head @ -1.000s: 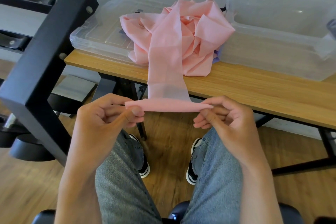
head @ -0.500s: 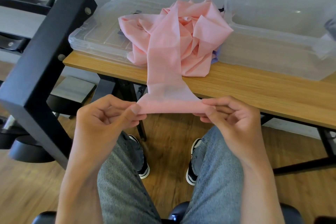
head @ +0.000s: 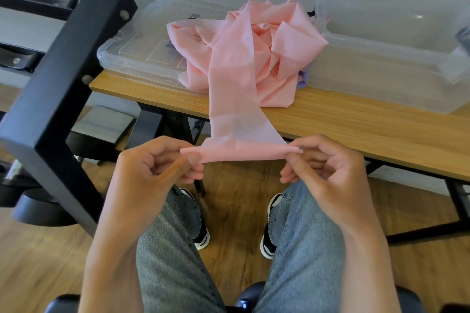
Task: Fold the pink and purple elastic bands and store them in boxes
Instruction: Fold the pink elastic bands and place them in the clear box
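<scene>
A long pink elastic band (head: 235,76) lies in a crumpled heap on the wooden table (head: 356,122), and one flat length of it hangs over the front edge down to my hands. My left hand (head: 155,173) pinches the left corner of the band's rolled end between thumb and fingers. My right hand (head: 328,173) pinches the right corner the same way. A small patch of the purple band (head: 302,79) shows under the pink heap's right side. A clear plastic box (head: 386,66) stands on the table at the right.
A clear lid or flat box (head: 142,51) lies on the table's left part, partly under the pink heap. A black metal rack beam (head: 66,79) slants close on the left. My knees in jeans and a black seat are below the hands.
The band's end has been turned another small fold between my fingers, and both hands have shifted slightly. The heap on the table has barely moved.
</scene>
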A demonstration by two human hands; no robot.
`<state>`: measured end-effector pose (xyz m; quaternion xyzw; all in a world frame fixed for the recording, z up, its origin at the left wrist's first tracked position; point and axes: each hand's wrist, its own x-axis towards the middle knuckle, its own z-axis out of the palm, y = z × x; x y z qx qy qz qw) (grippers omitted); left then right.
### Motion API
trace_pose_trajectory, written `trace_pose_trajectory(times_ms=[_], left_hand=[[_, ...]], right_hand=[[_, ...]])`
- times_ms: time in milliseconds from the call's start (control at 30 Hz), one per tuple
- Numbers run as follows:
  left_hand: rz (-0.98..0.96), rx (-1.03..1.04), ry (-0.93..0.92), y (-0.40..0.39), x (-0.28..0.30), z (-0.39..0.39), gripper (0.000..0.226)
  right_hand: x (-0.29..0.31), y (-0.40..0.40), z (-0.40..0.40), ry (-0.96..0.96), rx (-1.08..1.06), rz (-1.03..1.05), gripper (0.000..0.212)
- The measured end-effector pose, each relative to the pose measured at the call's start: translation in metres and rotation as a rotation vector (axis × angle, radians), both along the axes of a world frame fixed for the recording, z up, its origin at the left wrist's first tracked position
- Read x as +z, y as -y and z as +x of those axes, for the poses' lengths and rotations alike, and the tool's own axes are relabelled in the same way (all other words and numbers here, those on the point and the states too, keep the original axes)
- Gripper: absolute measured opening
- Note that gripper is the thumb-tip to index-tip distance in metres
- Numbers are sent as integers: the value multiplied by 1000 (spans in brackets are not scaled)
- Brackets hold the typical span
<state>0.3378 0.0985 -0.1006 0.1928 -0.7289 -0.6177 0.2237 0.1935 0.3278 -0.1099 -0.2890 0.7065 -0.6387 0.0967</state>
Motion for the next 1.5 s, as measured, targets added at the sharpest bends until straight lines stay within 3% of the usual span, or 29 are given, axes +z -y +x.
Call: trace_pose_trajectory(times_ms=[233, 367, 467, 533, 667, 900, 1300, 1400, 1500], left_hand=[[27, 9, -76, -5, 4, 0, 27], [97, 59, -90, -8, 5, 0, 25], [35, 72, -76, -5, 3, -1, 20], [3, 46, -64, -3, 3, 1, 28], [-78, -8, -35, -3, 3, 1, 42], [-19, -4, -13, -3, -1, -2, 24], [23, 71, -81, -7, -1, -5, 35], [-38, 81, -96, -8, 0, -4, 35], [-142, 43, 2, -8, -1, -5, 35]], right_hand=[[8, 0, 4, 98, 4, -132, 21], [7, 3, 3, 41, -58, -111, 9], [7, 2, 1, 94, -54, -89, 29], [6, 1, 0, 107, -38, -56, 38], [3, 0, -2, 5, -36, 29, 25], [3, -1, 0, -87, -36, 103, 12], [2, 6, 3, 28, -63, -83, 12], [2, 4, 3, 8, -87, -71, 13], [4, 2, 2, 32, -75, -128, 18]])
